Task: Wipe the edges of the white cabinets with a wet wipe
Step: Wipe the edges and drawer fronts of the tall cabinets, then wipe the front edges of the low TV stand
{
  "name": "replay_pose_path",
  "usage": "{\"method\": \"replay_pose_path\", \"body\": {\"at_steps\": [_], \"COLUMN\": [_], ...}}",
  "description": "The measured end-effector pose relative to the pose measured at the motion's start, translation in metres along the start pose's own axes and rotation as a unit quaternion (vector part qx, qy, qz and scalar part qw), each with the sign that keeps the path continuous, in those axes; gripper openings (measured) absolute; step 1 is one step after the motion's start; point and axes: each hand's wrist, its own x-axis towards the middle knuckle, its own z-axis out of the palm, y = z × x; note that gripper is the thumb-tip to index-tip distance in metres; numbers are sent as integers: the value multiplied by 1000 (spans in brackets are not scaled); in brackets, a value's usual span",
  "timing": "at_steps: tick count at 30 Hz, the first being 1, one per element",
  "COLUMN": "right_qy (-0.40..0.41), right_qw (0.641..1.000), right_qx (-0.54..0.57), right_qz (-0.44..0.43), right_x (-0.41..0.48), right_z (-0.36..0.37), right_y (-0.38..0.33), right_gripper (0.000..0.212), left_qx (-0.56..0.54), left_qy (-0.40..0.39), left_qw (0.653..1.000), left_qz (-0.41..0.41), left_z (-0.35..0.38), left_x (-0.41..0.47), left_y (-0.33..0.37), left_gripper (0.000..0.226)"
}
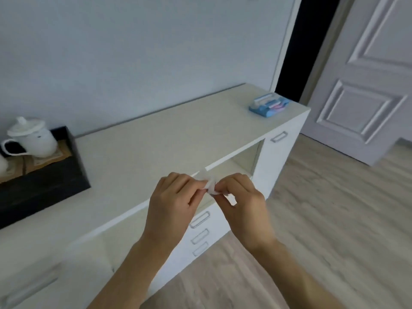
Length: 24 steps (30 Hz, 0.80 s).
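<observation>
A small white wet wipe [209, 185] is pinched between both of my hands, bunched up and partly hidden by the fingers. My left hand [171, 204] grips its left side and my right hand [243, 201] grips its right side. Both hands hover just over the front edge of the long white cabinet [156, 139], above an open shelf and a column of drawers with metal handles. A blue pack of wet wipes [268, 104] lies on the cabinet top at its far right end.
A black tray [44, 186] with a white lidded teapot [33, 138] stands at the left on the cabinet top. A grey panelled door [367, 74] is at the right beyond a dark doorway. Wooden floor [323, 219] lies in front of the cabinet.
</observation>
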Motion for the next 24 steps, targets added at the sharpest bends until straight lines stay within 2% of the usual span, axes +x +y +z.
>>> {"method": "replay_pose_path", "body": {"at_steps": [5, 10, 17, 21, 24], "right_qy": [88, 144, 239, 269, 283], "right_qw": [992, 974, 916, 874, 849], "right_qx": [-87, -169, -299, -363, -393], "right_qz": [26, 48, 120, 177, 212], "right_x": [4, -13, -57, -79, -85], "right_z": [-136, -263, -416, -497, -560], "right_y": [43, 94, 167, 225, 275], "right_gripper": [5, 19, 24, 25, 27], "left_qx": [-115, -213, -343, -429, -443], "left_qy": [-16, -13, -61, -90, -105], "left_qw": [991, 962, 888, 840, 820], "left_qz": [69, 171, 299, 320, 346], "left_z": [47, 104, 212, 283, 341], "left_x": [77, 131, 197, 234, 267], "left_y": [99, 201, 361, 460, 534], "left_gripper": [22, 26, 29, 31, 32]}}
